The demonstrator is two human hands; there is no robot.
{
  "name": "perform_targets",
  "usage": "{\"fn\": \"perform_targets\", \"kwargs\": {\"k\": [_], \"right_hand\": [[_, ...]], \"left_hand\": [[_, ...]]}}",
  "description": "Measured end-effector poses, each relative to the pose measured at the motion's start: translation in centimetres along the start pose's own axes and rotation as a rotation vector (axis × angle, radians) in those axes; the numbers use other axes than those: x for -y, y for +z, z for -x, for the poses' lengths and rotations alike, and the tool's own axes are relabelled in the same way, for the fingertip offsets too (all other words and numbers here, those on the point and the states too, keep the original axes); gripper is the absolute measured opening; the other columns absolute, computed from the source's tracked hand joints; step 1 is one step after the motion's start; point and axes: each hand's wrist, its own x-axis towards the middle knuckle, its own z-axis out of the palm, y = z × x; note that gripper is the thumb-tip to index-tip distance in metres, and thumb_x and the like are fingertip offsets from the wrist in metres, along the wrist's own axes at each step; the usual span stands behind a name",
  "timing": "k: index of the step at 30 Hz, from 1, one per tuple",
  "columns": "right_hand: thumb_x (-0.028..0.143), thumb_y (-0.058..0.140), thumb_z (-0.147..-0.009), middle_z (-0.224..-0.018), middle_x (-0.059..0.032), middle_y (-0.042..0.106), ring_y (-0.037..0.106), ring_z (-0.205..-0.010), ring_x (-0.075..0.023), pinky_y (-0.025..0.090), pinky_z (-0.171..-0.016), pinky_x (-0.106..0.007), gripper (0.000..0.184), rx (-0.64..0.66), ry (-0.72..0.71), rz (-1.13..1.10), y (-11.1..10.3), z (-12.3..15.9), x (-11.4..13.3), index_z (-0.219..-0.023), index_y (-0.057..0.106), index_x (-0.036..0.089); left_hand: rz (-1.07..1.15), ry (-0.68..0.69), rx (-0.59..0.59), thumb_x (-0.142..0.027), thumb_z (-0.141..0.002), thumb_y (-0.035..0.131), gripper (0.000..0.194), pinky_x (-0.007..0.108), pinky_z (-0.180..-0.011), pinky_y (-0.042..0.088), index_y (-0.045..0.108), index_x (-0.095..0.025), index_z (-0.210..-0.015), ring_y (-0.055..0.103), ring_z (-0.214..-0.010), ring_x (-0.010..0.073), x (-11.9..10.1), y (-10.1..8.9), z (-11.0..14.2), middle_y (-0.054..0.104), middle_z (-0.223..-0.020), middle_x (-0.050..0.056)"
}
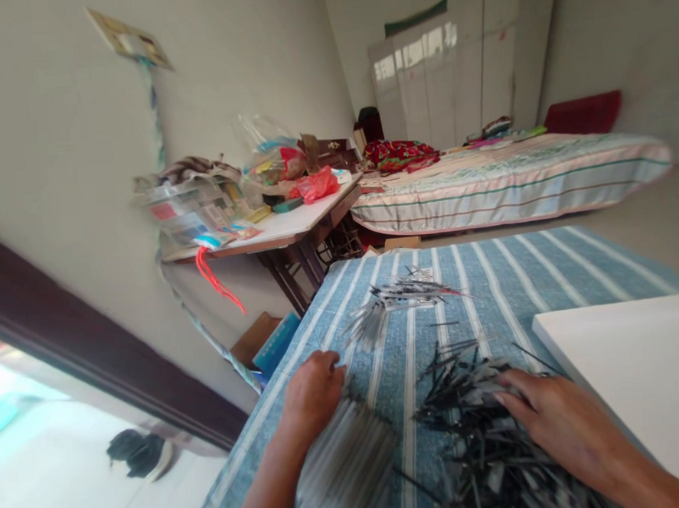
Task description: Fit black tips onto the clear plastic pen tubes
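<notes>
"Right hand point(568, 424) first: how does your grip stand?"

"Your thumb and forefinger sit close at the near edge of the jumbled pile point(484, 467), but whether they pinch a strip cannot be told. Your left hand point(310, 394) has its fingers curled by the far end of the neat bundle point(349, 468); whether it holds anything is hidden too."

"Give me the clock, centred between your hands, twelve straight ahead."

"Your right hand is at three, your left at nine. The pile runs from three to five, the neat bundle lies near seven, and the smaller strip group point(370, 321) is around twelve, all on the striped cloth point(409, 403). Farther out, you have the white board point(640, 373) at three, the cluttered desk point(291, 222) at eleven and the bed point(485, 191) at one."

"How much is in order?"

"Your neat bundle is mostly lined up, I judge. The smaller group is partly fanned, with strips lying across it. Your pile is tangled, a sizeable share, so you look partway at most."
</notes>
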Motion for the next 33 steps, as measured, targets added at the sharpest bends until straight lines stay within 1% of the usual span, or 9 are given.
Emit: {"fn": "perform_targets", "kwargs": {"k": [2,4,8,13,17,21,26,30,33], "right_hand": [[0.034,0.043,-0.081,-0.059,-0.001,0.066,0.063,-0.056,-0.0207,0.038,-0.051,-0.027,0.02,0.05,0.001,0.009,-0.2,-0.1,0.2,-0.073,0.06,0.027],[0.035,0.041,-0.083,-0.061,-0.0017,0.067,0.064,-0.058,-0.0215,0.039,-0.052,-0.027,0.022,0.109,0.013,0.032,-0.5,-0.2,0.4,-0.074,0.059,0.026],[0.037,0.037,-0.084,-0.063,-0.0024,0.066,0.064,-0.061,-0.0229,0.04,-0.054,-0.029,0.024,0.183,0.042,0.04,-1.2,-0.4,0.9,-0.075,0.056,0.026],[0.036,0.037,-0.084,-0.062,-0.0019,0.067,0.064,-0.059,-0.0215,0.039,-0.053,-0.027,0.023,0.19,0.036,-0.012,-1.7,-0.4,1.0,-0.076,0.056,0.026],[0.037,0.039,-0.083,-0.063,-0.0014,0.067,0.063,-0.059,-0.0205,0.04,-0.054,-0.026,0.022,0.128,0.053,-0.085,-1.9,-0.5,0.3,-0.079,0.058,0.027],[0.039,0.039,-0.084,-0.063,-0.0014,0.066,0.062,-0.061,-0.0199,0.04,-0.056,-0.025,0.024,0.054,0.075,-0.164,-2.2,-0.7,-0.2,-0.077,0.058,0.026],[0.048,0.035,-0.085,-0.055,-0.0005,0.058,0.057,-0.055,-0.0172,0.04,-0.053,-0.025,0.036,0.022,0.123,-0.253,-2.5,-0.7,0.8,-0.062,0.048,0.023],[0.053,0.031,-0.085,-0.049,0.0014,0.052,0.05,-0.04,-0.012,0.035,-0.039,-0.022,0.043,0.133,0.167,-0.422,-2.3,-0.2,2.3,-0.056,0.04,0.021],[0.054,0.031,-0.084,-0.045,0.0035,0.05,0.042,-0.029,-0.0074,0.026,-0.031,-0.019,0.045,0.278,0.188,-0.578,-1.7,0.3,3.0,-0.056,0.038,0.021]], "left_hand": [[-0.038,0.089,0.042,-0.023,-0.085,0.045,0.018,0.03,-0.074,0.044,0.063,-0.018,-0.085,0.059,-0.083,0.0179,-1.8,-0.3,-3.3,0.064,-0.087,0.005],[-0.079,0.163,0.079,-0.028,-0.086,0.048,0.019,0.036,-0.078,0.046,0.06,-0.015,-0.093,0.058,-0.088,0.0177,-4.0,0.1,-6.8,0.062,-0.096,0.005],[-0.134,0.272,0.126,-0.029,-0.085,0.05,0.028,0.039,-0.078,0.048,0.053,-0.016,-0.11,0.057,-0.093,0.0192,-8.7,2.8,-12.5,0.055,-0.111,0.007],[-0.183,0.275,0.145,-0.029,-0.085,0.051,0.03,0.04,-0.078,0.048,0.051,-0.016,-0.112,0.056,-0.094,0.02,-12.4,6.0,-15.8,0.055,-0.113,0.008],[-0.206,0.251,0.161,-0.029,-0.085,0.051,0.03,0.04,-0.078,0.048,0.051,-0.015,-0.112,0.056,-0.094,0.0201,-13.0,6.5,-16.4,0.055,-0.113,0.008],[-0.194,0.32,0.188,-0.029,-0.085,0.052,0.03,0.039,-0.078,0.048,0.052,-0.015,-0.111,0.057,-0.093,0.0196,-12.7,5.2,-13.9,0.055,-0.112,0.008],[-0.109,0.486,0.169,-0.018,-0.085,0.046,0.017,0.038,-0.08,0.045,0.059,-0.012,-0.094,0.057,-0.09,0.0215,-11.7,2.5,-4.4,0.061,-0.096,0.01],[0.066,0.587,0.17,-0.013,-0.08,0.041,0.019,0.03,-0.068,0.046,0.057,-0.017,-0.089,0.059,-0.08,0.0215,-10.5,2.1,3.0,0.063,-0.089,0.01],[0.224,0.625,0.125,-0.014,-0.077,0.044,0.017,0.025,-0.057,0.044,0.057,-0.018,-0.086,0.059,-0.071,0.0197,-9.3,3.8,5.4,0.063,-0.082,0.009]]}}
